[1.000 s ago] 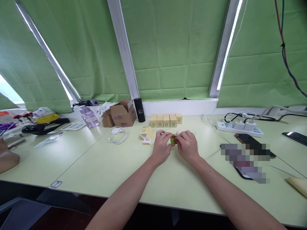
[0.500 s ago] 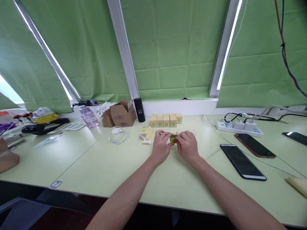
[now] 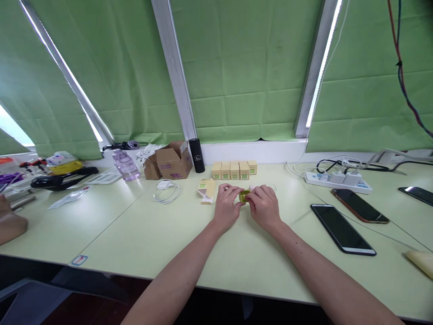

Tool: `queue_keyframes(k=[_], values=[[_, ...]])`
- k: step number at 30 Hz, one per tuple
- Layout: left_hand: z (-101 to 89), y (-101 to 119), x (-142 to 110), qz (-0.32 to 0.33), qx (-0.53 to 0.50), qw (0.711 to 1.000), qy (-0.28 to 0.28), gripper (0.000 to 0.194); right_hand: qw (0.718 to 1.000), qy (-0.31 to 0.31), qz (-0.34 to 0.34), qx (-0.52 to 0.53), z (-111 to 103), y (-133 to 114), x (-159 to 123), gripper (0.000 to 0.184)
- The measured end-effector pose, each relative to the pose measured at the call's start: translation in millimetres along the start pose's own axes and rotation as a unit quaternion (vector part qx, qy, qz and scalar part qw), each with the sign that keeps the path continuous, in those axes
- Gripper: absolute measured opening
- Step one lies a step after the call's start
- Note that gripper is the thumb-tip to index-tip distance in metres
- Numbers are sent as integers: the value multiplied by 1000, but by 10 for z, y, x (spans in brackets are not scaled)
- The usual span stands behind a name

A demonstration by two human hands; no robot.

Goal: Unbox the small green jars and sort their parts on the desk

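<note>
Between the fingertips of both hands is a small olive-yellow piece point(image 3: 244, 196), roughly square with rounded corners; its exact kind is too small to make out. My left hand point(image 3: 228, 205) pinches it from the left, and my right hand point(image 3: 263, 206) grips its right side, covering part of it. Just left of my left hand an opened small carton point(image 3: 206, 191) lies on the table with its white inside showing. Behind my hands stands a row of several small tan boxes point(image 3: 234, 170) with green-framed labels. A thin white cord and a white bit show partly behind my right hand.
Left of the boxes are a black cylinder point(image 3: 196, 155), a cardboard box point(image 3: 174, 161), a clear bottle point(image 3: 125, 165) and a coiled white cable point(image 3: 168, 191). On the right lie phones point(image 3: 342, 228) and a power strip point(image 3: 338, 182). Another person's hand point(image 3: 10, 221) rests at the far left.
Both hands stay in nearly the same place. The olive-yellow piece is tilted very slightly differently between the fingers. Nothing else has visibly moved.
</note>
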State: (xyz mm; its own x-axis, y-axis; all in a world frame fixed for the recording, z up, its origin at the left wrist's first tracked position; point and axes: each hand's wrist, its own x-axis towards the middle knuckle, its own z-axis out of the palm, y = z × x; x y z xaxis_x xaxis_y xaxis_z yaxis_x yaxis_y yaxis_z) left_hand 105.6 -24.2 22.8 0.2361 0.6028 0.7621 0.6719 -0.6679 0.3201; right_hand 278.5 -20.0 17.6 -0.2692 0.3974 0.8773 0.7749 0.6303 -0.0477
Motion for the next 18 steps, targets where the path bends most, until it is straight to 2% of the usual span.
queue_keyframes(k=[18], values=[[0, -17, 6, -5, 6, 1000, 0, 43, 1000, 4, -3, 2, 1, -6, 4, 19]])
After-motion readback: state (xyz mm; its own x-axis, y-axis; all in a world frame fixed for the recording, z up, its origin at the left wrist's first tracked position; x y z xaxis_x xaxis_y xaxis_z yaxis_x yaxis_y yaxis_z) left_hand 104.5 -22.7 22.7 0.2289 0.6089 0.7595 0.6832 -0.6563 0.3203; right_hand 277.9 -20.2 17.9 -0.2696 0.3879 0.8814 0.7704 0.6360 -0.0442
